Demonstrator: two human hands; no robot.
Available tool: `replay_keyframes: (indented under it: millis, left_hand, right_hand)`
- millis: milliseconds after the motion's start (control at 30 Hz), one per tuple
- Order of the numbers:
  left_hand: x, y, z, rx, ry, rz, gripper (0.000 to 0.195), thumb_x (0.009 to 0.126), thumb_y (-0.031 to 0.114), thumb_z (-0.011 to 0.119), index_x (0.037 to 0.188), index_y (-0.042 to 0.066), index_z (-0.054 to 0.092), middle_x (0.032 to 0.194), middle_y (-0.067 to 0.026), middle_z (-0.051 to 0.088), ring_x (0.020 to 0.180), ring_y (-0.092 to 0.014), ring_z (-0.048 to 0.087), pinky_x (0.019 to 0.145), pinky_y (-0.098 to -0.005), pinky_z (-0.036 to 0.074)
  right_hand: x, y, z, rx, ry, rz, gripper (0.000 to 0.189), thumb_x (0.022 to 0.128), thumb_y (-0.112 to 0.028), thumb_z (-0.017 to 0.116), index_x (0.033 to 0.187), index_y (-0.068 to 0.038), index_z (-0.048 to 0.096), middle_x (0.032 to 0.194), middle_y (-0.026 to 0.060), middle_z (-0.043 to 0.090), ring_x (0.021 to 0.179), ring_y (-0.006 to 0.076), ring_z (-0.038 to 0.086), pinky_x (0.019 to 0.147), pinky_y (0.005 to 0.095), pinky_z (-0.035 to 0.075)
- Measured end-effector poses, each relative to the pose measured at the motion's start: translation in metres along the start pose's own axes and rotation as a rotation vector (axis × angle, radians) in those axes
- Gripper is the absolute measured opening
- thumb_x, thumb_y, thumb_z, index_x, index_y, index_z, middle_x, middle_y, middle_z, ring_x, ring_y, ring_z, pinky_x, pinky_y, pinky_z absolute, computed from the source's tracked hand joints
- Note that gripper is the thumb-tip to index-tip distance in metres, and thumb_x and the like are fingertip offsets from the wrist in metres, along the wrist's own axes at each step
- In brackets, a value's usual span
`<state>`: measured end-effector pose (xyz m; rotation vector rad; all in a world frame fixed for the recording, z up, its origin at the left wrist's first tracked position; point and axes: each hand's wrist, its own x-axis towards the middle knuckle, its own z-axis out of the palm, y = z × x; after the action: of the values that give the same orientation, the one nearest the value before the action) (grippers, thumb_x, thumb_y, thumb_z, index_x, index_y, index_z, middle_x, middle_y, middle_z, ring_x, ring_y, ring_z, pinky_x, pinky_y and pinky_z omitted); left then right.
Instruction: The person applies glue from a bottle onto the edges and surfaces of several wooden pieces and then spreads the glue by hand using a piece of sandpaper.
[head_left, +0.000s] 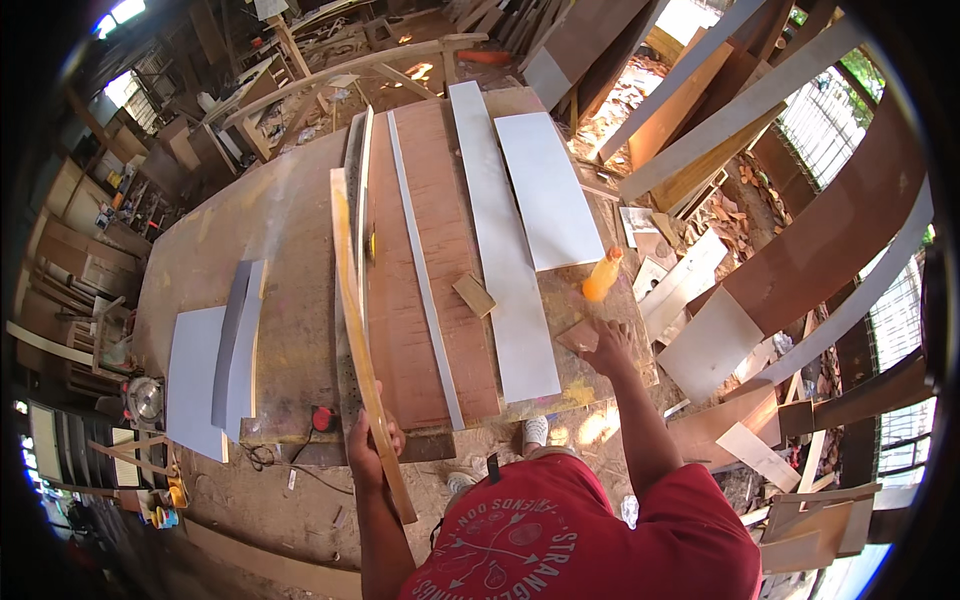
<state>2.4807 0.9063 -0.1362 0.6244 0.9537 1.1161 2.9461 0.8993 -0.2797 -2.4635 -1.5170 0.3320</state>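
Note:
My left hand is closed around the lower part of a long narrow wooden strip, which slants up over the worktable. At the table's right side, my right hand touches a small flat brown wood piece; whether the fingers grip it is unclear. Just beyond that hand is an orange plastic bottle. A long white board and a shorter white panel lie side by side. Left of them, a thin white-faced strip rests on a reddish-brown plywood sheet, with a small wood block near the sheet's right edge.
White and grey panels lie at the table's left end, beside a circular saw. A red tape measure sits at the near edge, by a dark cable. Leaning boards and wood offcuts crowd the right side.

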Motion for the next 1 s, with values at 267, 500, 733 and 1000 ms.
replay_keyframes:
  millis: [267, 500, 733, 1000]
  left_hand:
    - [-0.006, 0.000, 0.000, 0.044, -0.046, -0.041, 0.052, 0.108, 0.045, 0.048, 0.141, 0.005, 0.056, 0.083, -0.0040, 0.060, 0.064, -0.014, 0.056, 0.057, -0.0277, 0.045]
    - [-0.027, 0.000, -0.034, 0.068, 0.021, -0.022, 0.039, 0.106, 0.043, 0.054, 0.113, 0.006, 0.063, 0.087, -0.0038, 0.061, 0.073, -0.014, 0.058, 0.065, -0.0308, 0.048]
    - [-0.047, 0.007, -0.055, 0.067, -0.021, -0.062, 0.036, 0.104, 0.038, 0.057, 0.113, 0.003, 0.064, 0.085, -0.0051, 0.062, 0.072, -0.016, 0.059, 0.065, -0.0315, 0.048]
    - [-0.058, 0.005, -0.072, 0.060, -0.106, -0.104, 0.055, 0.108, 0.034, 0.052, 0.148, -0.004, 0.052, 0.090, -0.0052, 0.064, 0.076, -0.014, 0.061, 0.071, -0.0299, 0.051]
  right_hand:
    - [0.032, 0.020, 0.014, 0.036, -0.114, 0.037, 0.099, 0.053, -0.036, 0.100, 0.138, -0.012, 0.055, 0.143, 0.0161, 0.056, 0.135, 0.0399, 0.048, 0.118, 0.0524, 0.032]
    - [0.035, 0.011, -0.027, 0.134, -0.220, -0.138, 0.050, 0.070, -0.026, 0.089, 0.111, -0.002, 0.072, 0.085, 0.0164, 0.073, 0.083, 0.0328, 0.073, 0.075, 0.0403, 0.058]
    - [-0.034, -0.147, -0.148, 0.751, 0.112, -0.321, 0.027, 0.091, -0.007, 0.074, 0.117, 0.000, 0.073, 0.096, 0.0130, 0.074, 0.096, 0.0209, 0.072, 0.083, 0.0351, 0.055]
    - [-0.014, -0.305, -0.232, 0.638, 0.528, -0.853, 0.024, 0.095, 0.000, 0.067, 0.118, -0.002, 0.074, 0.103, 0.0185, 0.075, 0.090, 0.0361, 0.070, 0.081, 0.0418, 0.056]
